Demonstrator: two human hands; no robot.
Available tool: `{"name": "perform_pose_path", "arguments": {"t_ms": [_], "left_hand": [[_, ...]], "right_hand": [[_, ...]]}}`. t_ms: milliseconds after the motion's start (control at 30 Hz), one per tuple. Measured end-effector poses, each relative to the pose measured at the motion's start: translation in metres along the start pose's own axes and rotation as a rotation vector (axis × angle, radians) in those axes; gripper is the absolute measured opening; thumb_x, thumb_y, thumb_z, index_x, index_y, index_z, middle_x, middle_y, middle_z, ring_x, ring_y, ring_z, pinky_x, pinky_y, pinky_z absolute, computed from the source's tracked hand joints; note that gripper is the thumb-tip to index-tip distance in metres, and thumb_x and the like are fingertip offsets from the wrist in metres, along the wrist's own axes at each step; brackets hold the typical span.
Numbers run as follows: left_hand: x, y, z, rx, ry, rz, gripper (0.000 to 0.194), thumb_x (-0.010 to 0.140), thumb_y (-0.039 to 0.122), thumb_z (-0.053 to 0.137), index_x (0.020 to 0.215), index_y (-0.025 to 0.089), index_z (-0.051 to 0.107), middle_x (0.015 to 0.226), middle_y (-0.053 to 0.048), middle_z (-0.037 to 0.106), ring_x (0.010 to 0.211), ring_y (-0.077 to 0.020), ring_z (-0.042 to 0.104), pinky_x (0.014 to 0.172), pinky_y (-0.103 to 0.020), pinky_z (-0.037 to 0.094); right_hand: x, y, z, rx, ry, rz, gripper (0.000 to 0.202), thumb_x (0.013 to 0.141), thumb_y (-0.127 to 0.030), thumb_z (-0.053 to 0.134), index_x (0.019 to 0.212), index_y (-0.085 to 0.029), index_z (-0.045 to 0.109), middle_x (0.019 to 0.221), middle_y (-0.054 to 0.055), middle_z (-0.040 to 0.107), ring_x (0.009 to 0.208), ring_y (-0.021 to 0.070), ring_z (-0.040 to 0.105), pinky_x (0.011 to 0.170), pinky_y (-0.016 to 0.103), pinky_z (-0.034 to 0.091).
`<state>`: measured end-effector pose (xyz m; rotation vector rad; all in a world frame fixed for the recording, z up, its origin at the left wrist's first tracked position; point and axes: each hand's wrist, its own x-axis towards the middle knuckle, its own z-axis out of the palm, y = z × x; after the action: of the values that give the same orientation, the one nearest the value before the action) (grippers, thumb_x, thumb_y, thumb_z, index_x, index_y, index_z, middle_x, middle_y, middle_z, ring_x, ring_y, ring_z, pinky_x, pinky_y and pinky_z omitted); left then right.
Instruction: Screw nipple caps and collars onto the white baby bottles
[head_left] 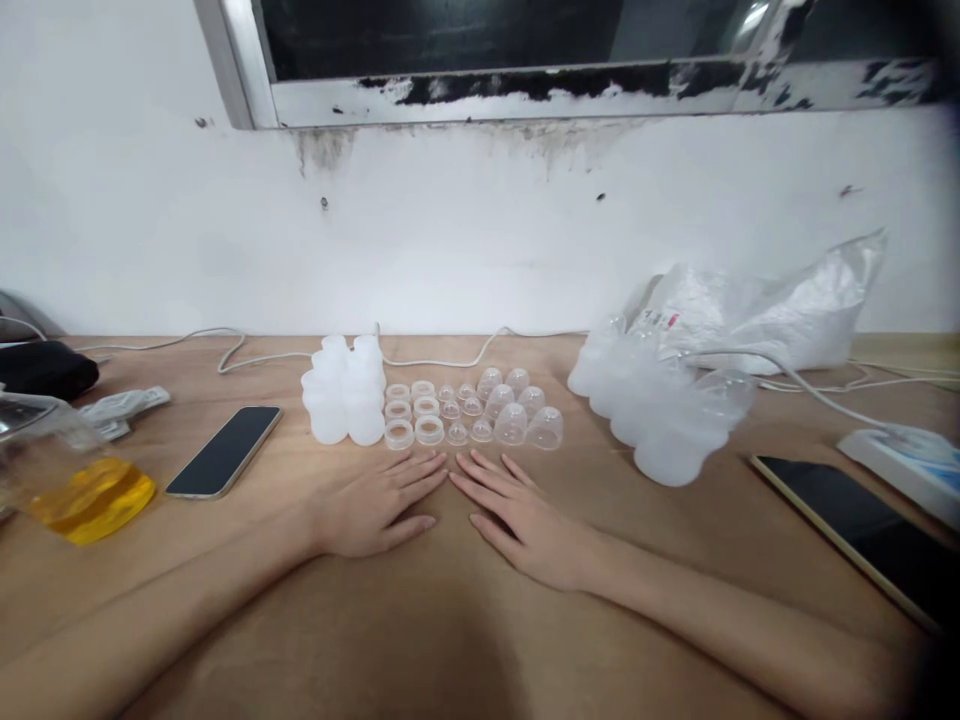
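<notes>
My left hand (375, 505) lies flat on the wooden table with its fingers spread, holding nothing. Opposite it, my right hand (525, 520) also rests palm down with fingers apart, the fingertips of both nearly meeting. Just beyond them stand rows of small parts: whitish screw rings (399, 434), clear bottle nipples (471, 406) and clear domed caps (511, 425). Left of the rings is a cluster of frosted white bottles (349, 400). A second group of frosted bottles with clear domed tops (667, 440) stands to the right.
A phone (225, 452) and a jug of yellow liquid (90, 490) lie to the left. On the right are another phone (855, 530), a white power strip (907, 460) and a plastic bag (772, 310). A white cable (442, 362) runs along the wall.
</notes>
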<state>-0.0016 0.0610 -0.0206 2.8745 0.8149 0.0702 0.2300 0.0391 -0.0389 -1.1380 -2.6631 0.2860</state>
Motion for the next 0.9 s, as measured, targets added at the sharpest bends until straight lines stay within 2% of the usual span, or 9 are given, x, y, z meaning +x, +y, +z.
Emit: {"name": "perform_pose_path", "arguments": {"t_ms": [200,400,900], "left_hand": [[-0.0019,0.003,-0.0027,-0.016,-0.034,0.006,0.064,0.085,0.049,0.027,0.136,0.018,0.004,0.142,-0.007,0.007,0.131,-0.0206,0.009,0.107,-0.038,0.01],[-0.0015,0.0017,-0.0028,-0.019,-0.025,-0.016,0.064,0.085,0.05,0.028,0.136,0.018,0.007,0.142,-0.007,0.011,0.131,-0.0197,0.011,0.107,-0.037,0.01],[-0.0008,0.003,0.0013,-0.113,0.031,0.02,0.063,0.084,0.046,0.034,0.136,0.018,0.009,0.142,-0.01,0.013,0.13,-0.0221,0.012,0.106,-0.043,0.012]], "right_hand": [[-0.0012,0.0008,-0.0093,-0.016,-0.107,-0.069,0.056,0.087,-0.045,0.026,0.136,-0.021,0.012,0.143,0.006,0.011,0.131,0.0223,0.005,0.105,0.048,0.01],[-0.0018,-0.0003,-0.0094,-0.006,-0.109,-0.022,0.056,0.086,-0.047,0.026,0.135,-0.021,0.016,0.143,0.006,0.012,0.131,0.0217,0.006,0.105,0.046,0.009],[-0.0024,0.0011,-0.0072,-0.022,-0.081,-0.047,0.055,0.087,-0.044,0.029,0.135,-0.021,0.016,0.142,0.007,0.014,0.131,0.0213,0.007,0.105,0.048,0.012]]}}
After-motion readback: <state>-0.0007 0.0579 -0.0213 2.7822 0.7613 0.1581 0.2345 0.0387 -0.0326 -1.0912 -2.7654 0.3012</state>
